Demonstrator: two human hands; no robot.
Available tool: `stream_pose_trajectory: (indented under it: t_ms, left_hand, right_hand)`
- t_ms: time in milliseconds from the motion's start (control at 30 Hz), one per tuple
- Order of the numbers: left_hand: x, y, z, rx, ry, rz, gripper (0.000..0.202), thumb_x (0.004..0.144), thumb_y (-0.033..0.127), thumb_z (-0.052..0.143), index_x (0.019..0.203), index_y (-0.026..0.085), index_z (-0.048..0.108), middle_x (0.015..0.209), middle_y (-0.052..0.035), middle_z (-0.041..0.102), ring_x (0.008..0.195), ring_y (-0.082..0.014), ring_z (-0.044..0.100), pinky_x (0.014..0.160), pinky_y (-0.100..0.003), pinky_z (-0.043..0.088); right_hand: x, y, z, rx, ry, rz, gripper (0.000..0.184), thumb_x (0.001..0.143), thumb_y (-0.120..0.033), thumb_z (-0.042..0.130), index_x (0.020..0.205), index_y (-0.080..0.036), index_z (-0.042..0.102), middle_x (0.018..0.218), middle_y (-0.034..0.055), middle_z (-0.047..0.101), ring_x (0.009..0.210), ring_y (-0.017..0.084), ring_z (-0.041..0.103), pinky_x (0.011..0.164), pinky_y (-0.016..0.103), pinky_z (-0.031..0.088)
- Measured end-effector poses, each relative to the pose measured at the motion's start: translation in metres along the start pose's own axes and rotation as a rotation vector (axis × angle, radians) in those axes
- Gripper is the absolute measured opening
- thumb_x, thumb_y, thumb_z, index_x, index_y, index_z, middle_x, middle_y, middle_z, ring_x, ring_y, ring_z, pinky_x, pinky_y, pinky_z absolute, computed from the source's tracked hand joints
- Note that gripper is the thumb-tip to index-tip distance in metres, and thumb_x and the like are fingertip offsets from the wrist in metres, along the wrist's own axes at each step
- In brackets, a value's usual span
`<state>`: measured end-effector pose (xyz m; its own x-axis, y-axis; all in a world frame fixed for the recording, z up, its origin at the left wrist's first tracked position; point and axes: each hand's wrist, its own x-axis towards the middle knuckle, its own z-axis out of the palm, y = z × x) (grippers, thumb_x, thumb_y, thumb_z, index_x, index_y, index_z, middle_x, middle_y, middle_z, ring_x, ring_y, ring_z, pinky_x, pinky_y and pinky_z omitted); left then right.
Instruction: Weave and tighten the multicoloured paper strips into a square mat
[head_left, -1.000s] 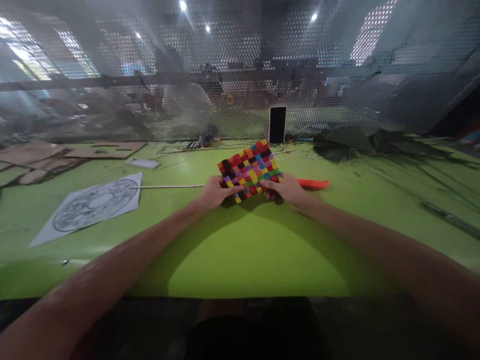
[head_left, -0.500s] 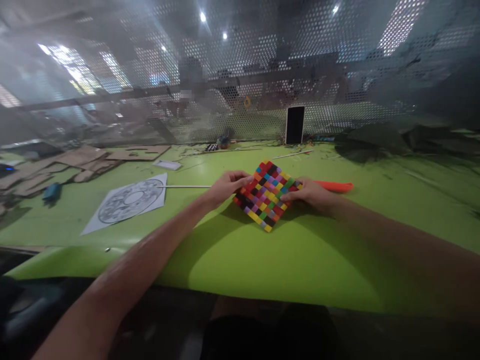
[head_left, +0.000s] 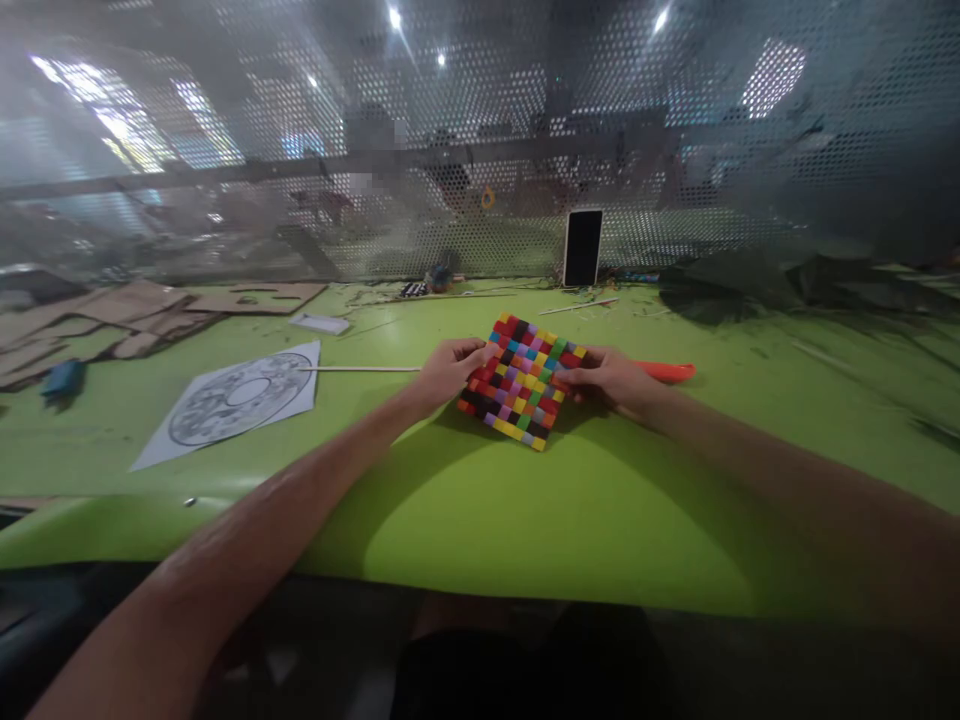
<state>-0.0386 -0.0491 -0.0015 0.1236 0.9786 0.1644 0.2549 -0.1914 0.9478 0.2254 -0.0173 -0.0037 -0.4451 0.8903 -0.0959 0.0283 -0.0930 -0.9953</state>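
Between my two hands is a square woven mat (head_left: 517, 385) of many-coloured strips in a checker pattern, tilted up off the green table. My left hand (head_left: 450, 372) pinches its left edge, thumb on the front face. At the right edge my right hand (head_left: 607, 378) grips it the same way, and the fingers behind the mat are hidden. An orange-red handle-like object (head_left: 667, 372) lies just beyond my right hand; its other end is out of sight. A thin pale stick (head_left: 367, 369) runs from beside my left hand to a printed sheet.
The white sheet with a round pattern (head_left: 244, 392) lies left on the green table (head_left: 540, 540). Cardboard pieces (head_left: 142, 305) and a blue object (head_left: 63, 380) are farther left. A dark-screened tablet (head_left: 583, 248) leans on the perforated metal screen (head_left: 480, 230) behind.
The mat has turned a little in my hands, so its lower edge lies flatter across the view. Both hands keep hold. The whole view has shifted slightly.
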Motion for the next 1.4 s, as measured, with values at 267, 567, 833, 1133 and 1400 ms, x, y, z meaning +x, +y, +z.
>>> stream_pose_trajectory:
  t_ms: [267, 567, 833, 1133, 1400]
  left_hand:
    - [-0.005, 0.005, 0.001, 0.109, -0.134, -0.196, 0.052, 0.077, 0.066, 0.073, 0.071, 0.015, 0.072, 0.066, -0.0043, 0.070, 0.056, -0.0141, 0.060, 0.054, -0.027, 0.048]
    - [-0.007, 0.004, 0.004, -0.047, -0.172, -0.221, 0.048, 0.084, 0.063, 0.069, 0.080, 0.015, 0.073, 0.076, -0.0055, 0.076, 0.060, -0.0137, 0.066, 0.058, -0.026, 0.055]
    - [-0.008, 0.001, 0.004, -0.107, -0.161, -0.204, 0.045, 0.086, 0.060, 0.068, 0.080, 0.015, 0.072, 0.079, -0.0073, 0.077, 0.062, -0.0150, 0.067, 0.058, -0.027, 0.055]
    - [-0.009, 0.000, 0.003, -0.051, -0.143, -0.159, 0.048, 0.088, 0.061, 0.063, 0.083, 0.014, 0.074, 0.081, -0.0093, 0.077, 0.066, -0.0187, 0.069, 0.058, -0.028, 0.056]
    - [-0.010, 0.002, 0.003, -0.165, -0.126, -0.191, 0.037, 0.087, 0.050, 0.069, 0.087, 0.015, 0.077, 0.088, -0.0081, 0.080, 0.077, -0.0211, 0.075, 0.073, -0.032, 0.062]
  right_hand:
    - [-0.003, 0.001, 0.003, -0.061, -0.005, -0.011, 0.031, 0.064, -0.032, 0.092, 0.084, -0.016, 0.075, 0.081, 0.0029, 0.074, 0.059, 0.009, 0.060, 0.055, 0.023, 0.049]
    - [-0.008, -0.003, 0.009, -0.112, -0.032, -0.034, 0.037, 0.068, -0.034, 0.092, 0.097, -0.020, 0.075, 0.098, 0.0069, 0.078, 0.089, 0.020, 0.073, 0.083, 0.035, 0.062]
    - [-0.003, 0.006, 0.004, -0.172, -0.075, -0.022, 0.042, 0.071, -0.042, 0.089, 0.105, -0.020, 0.075, 0.101, 0.0079, 0.078, 0.080, 0.020, 0.073, 0.077, 0.037, 0.063]
    - [-0.006, 0.001, 0.010, -0.125, -0.071, -0.004, 0.041, 0.072, -0.038, 0.089, 0.107, -0.020, 0.075, 0.105, 0.0084, 0.078, 0.087, 0.021, 0.074, 0.077, 0.034, 0.063]
    - [0.004, 0.011, 0.002, -0.108, -0.001, -0.080, 0.051, 0.074, -0.036, 0.087, 0.121, -0.024, 0.069, 0.112, 0.0076, 0.077, 0.088, 0.020, 0.074, 0.085, 0.040, 0.063]
